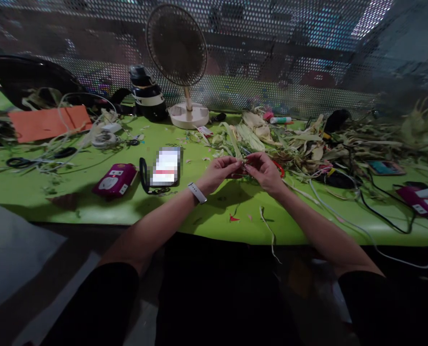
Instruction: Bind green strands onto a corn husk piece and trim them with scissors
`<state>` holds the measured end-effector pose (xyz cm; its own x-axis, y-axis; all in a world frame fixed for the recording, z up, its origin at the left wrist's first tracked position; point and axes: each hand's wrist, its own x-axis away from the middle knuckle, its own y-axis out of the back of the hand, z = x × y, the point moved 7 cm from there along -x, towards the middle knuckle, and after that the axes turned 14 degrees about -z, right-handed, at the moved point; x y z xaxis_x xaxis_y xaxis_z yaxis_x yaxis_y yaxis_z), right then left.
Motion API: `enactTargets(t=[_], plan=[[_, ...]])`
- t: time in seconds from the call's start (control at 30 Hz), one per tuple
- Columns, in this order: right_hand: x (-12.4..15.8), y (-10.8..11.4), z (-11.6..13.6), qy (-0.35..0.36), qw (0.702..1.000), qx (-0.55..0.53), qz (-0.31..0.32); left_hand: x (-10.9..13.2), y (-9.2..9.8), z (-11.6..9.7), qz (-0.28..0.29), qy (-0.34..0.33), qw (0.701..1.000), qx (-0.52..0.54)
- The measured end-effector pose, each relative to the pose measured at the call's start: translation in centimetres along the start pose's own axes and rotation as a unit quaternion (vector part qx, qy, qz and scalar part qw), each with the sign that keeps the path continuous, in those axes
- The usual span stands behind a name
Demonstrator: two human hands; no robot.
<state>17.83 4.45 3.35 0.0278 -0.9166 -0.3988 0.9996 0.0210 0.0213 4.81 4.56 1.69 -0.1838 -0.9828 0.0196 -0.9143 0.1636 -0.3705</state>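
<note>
Over the green table, my left hand [221, 170] and my right hand [266, 174] meet with thumbs and fingertips pinched close together. Between them is the lower end of a pale green corn husk strip [231, 138], which rises away from me. The exact spot where the fingers press is small and partly hidden by them. Behind the hands lies a heap of dried husks [255, 129]. Something red [279, 169] shows just beyond my right hand. A thin, twisted husk strand [267, 228] hangs over the table's front edge, below my hands.
Left of my hands are a phone with a bright screen [166, 166] and a purple box [116, 180]. Farther back stand a fan [188, 115] and a black bottle [149, 101]. Husks and leaves [365, 139] pile up at right, near cables and another phone [385, 167].
</note>
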Motion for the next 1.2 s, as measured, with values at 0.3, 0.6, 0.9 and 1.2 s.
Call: enactTargets(t=[0.3, 0.6, 0.9, 1.2], plan=[[-0.2, 0.2, -0.8, -0.044, 0.999, -0.017, -0.001, -0.2, 0.2, 0.1, -0.006, -0.025, 1.0, 0.004], [-0.4, 1.3, -0.3, -0.021, 0.999, 0.014, -0.037, -0.4, 0.2, 0.0, 0.004, 0.012, 1.0, 0.015], [1.1, 1.1, 4.7, 0.346, 0.909, 0.228, 0.036, -0.2, 0.6, 0.1, -0.016, 0.068, 0.997, -0.02], [0.6, 1.5, 4.7, 0.353, 0.897, 0.266, 0.023, -0.3, 0.6, 0.3, -0.004, 0.081, 0.996, -0.037]])
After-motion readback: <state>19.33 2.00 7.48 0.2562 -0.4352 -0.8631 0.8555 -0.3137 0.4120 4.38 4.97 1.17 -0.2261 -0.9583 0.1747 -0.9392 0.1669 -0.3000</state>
